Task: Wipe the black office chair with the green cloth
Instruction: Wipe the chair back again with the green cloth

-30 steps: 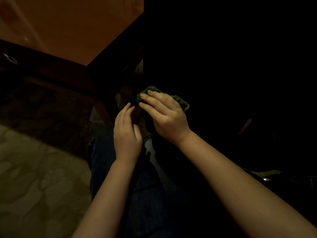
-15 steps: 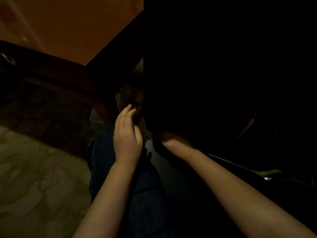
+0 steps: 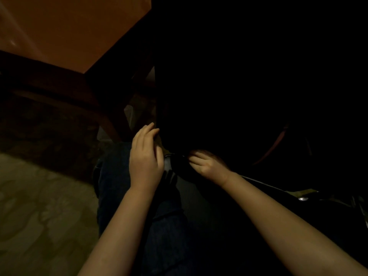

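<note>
1. The left hand (image 3: pixel 146 156) has straight, relaxed fingers and holds nothing, tips against the near edge of the black office chair (image 3: pixel 229 86)
2. The right hand (image 3: pixel 209 166) is just right of it, fingertips lost in the chair's dark underside; I can't tell if it grips anything
3. I can't see the green cloth; probably under the right fingers, my guess
4. To wipe well I'd brace with the left, press flat with the right and overlap the strokes

- The left hand (image 3: pixel 146 162) and the right hand (image 3: pixel 209 166) are bare.
- Both forearms (image 3: pixel 123 226) are uncovered up to the picture's lower edge.
- The legs wear dark blue jeans (image 3: pixel 169 232).
</note>
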{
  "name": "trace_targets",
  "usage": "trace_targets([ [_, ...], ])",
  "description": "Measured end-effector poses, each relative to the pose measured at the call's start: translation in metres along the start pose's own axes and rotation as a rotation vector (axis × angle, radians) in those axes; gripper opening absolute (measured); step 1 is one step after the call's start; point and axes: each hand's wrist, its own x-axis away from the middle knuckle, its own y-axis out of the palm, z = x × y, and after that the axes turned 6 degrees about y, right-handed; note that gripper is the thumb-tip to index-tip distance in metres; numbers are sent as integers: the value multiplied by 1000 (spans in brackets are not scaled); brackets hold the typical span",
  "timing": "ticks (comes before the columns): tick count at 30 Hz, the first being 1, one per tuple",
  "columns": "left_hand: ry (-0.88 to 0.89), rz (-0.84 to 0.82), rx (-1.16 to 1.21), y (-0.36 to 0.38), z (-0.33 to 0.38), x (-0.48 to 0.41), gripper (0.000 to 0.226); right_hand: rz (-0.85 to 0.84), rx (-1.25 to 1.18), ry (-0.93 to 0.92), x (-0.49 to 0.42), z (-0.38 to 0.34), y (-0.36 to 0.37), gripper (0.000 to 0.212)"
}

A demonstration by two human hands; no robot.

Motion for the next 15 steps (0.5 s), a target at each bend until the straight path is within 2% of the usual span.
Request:
trace_targets([
  [5,57,38,-21,2,4,3,38,166,43,-14,2,-4,-29,32],
  [9,122,63,-23,5,7,5,35,389,-11,70,-2,1,-52,31],
  [13,148,47,-9,11,12,6,36,526,-34,124,-4,8,-70,33],
  [15,163,58,-13,11,15,6,37,603,-26,173,-6,12,-81,26],
])
